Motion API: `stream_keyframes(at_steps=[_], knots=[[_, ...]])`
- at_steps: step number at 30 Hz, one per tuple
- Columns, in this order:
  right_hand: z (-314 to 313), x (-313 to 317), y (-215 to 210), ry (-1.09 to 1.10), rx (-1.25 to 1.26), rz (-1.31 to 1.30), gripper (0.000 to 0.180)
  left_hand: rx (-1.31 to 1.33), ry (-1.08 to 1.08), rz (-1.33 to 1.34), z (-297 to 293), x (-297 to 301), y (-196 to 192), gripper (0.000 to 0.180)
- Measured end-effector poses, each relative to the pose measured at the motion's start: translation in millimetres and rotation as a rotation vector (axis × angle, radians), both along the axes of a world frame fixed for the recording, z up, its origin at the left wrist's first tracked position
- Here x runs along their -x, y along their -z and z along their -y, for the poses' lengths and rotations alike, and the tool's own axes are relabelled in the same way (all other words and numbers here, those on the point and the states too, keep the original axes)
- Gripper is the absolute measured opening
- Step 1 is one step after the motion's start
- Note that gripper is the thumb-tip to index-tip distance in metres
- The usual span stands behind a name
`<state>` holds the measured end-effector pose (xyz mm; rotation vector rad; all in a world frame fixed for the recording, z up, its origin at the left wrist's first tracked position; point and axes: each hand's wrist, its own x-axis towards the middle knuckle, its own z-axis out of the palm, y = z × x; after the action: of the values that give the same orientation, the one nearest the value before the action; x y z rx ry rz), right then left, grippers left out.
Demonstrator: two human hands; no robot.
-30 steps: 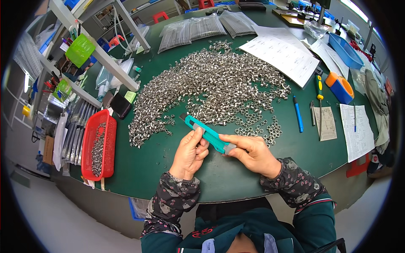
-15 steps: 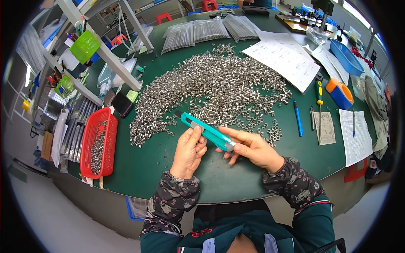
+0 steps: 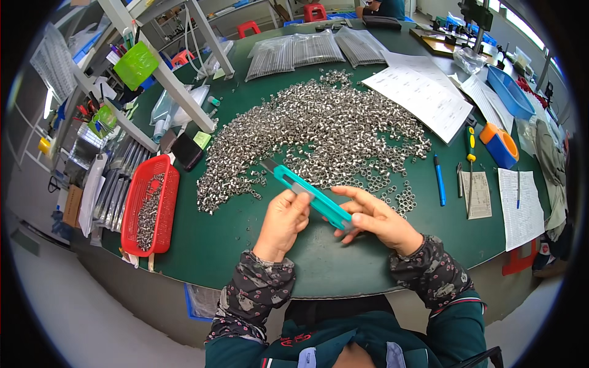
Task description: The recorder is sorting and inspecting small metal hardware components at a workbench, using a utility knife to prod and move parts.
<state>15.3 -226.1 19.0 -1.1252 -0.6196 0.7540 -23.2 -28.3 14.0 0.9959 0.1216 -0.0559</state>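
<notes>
A teal utility knife [image 3: 324,205] is held slantwise between my hands, its dark blade end pointing up and left over the edge of a pile of small metal rings [image 3: 319,116]. My left hand [image 3: 279,227] pinches the middle of the knife, thumb on top near the slider. At the silver butt end, my right hand [image 3: 389,228] grips with thumb and fingers; some of its fingertips are hidden behind the knife. Both hands hover above the green table [image 3: 328,270], near its front edge.
Left stands a red basket [image 3: 169,202] holding more rings, beside shelf posts. Papers [image 3: 423,95], a blue pen [image 3: 439,181], a yellow-handled screwdriver [image 3: 471,144] and an orange-and-blue tape dispenser [image 3: 500,147] lie right. Bagged tubes [image 3: 294,52] lie at the back.
The scene has shifted slightly right in view. The knife slants a little more steeply, and slightly more blade seems to show at its tip. Both hands still hold it.
</notes>
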Motion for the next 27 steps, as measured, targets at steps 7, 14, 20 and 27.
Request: stream_keyframes(at_steps=[7, 14, 20, 27], knots=[[-3, 4, -6, -0.078, 0.177, -0.024, 0.049, -0.383, 0.187, -0.01, 10, 5, -3, 0.018], [10, -6, -11, 0.203, 0.008, 0.006, 0.035, -0.003, 0.128, -0.047, -8, -4, -6, 0.025], [14, -4, -19, 0.439, 0.428, 0.633, 0.025, -0.027, 0.053, 0.049, -16, -8, 3, 0.02], [12, -3, -15, 0.469, 0.597, 0.863, 0.024, 0.109, -0.038, 0.051, -21, -11, 5, 0.019]])
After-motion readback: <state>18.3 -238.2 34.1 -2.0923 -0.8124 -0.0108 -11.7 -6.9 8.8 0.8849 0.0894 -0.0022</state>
